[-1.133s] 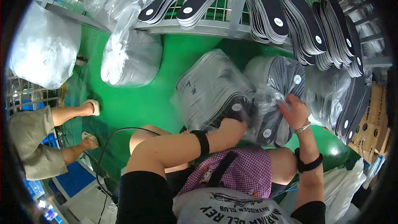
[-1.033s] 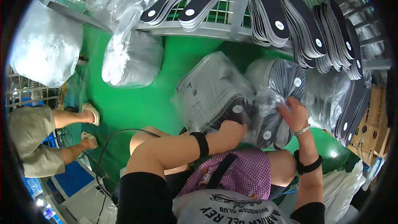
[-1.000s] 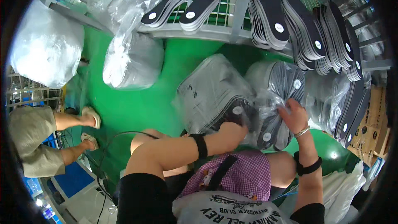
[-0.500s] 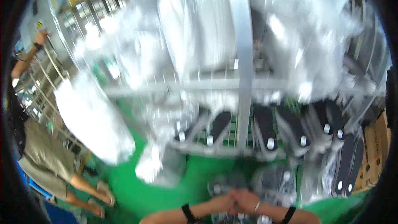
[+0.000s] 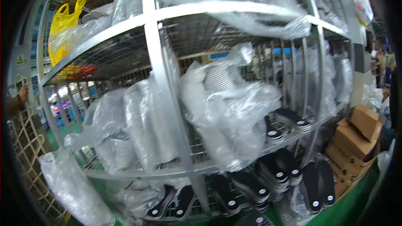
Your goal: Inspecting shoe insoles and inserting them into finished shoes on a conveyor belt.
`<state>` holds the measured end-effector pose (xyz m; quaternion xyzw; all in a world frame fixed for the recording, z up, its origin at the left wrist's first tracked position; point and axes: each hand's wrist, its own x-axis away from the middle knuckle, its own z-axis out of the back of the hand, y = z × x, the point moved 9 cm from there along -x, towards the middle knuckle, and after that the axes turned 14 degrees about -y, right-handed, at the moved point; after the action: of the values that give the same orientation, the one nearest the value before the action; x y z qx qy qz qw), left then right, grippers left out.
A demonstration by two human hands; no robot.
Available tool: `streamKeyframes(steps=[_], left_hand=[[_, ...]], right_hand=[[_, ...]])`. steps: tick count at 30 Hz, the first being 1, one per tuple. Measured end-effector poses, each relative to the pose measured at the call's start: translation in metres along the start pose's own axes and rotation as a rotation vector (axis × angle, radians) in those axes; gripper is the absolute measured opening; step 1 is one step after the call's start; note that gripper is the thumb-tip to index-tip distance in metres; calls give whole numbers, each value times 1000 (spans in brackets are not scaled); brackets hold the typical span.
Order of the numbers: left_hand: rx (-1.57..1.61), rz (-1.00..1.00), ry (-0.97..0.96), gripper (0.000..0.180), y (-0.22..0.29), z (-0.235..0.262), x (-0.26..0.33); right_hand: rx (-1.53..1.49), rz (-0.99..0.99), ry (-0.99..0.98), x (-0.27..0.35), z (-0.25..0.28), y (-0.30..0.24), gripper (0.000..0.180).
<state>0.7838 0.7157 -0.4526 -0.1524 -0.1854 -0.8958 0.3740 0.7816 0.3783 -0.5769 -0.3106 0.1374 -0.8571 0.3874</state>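
Note:
Neither of my hands is in view. Ahead stands a metal rack (image 5: 161, 54) with wire shelves. On its middle shelf a clear plastic bag (image 5: 226, 113) holds tall stacks of pale insoles, and another bagged stack (image 5: 146, 121) stands left of the upright. Black-topped insoles (image 5: 247, 184) lie in stacks along the lowest shelf, each with a white round mark at one end. A smaller stack of black insoles (image 5: 293, 119) sits on the middle shelf, right of the large bag.
A full white bag (image 5: 75, 188) leans at the lower left. A yellow plastic bag (image 5: 63, 29) is on the upper shelf. Cardboard boxes (image 5: 351, 142) stand at the right on the green floor. Another person's hand (image 5: 23, 93) rests by a pale wire-mesh panel (image 5: 25, 142) at the far left.
The view has tilted up, showing more of the upper shelves. My hands, together at the lower edge before, have left the picture. The other person is now mostly out of view.

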Motion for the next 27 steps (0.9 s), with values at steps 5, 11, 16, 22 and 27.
streamKeyframes(steps=[5, 11, 16, 22, 27], left_hand=[[31, -196, -61, 70, 84, 25, 40], [-88, -409, -111, 68, 119, -11, 7], [-205, -521, -181, 66, 114, -75, -36], [-367, -646, -321, 63, 63, -198, -96], [-654, -1023, 26, 47, 26, -218, -124]], right_hand=[[355, -210, -260, -48, -55, 56, 43], [-68, -1, 34, -3, -1, 10, 42], [-125, 95, 48, -11, -11, 13, 44], [-125, 173, 83, -14, -15, 2, 44], [14, 112, 16, 11, 22, -32, 45]])
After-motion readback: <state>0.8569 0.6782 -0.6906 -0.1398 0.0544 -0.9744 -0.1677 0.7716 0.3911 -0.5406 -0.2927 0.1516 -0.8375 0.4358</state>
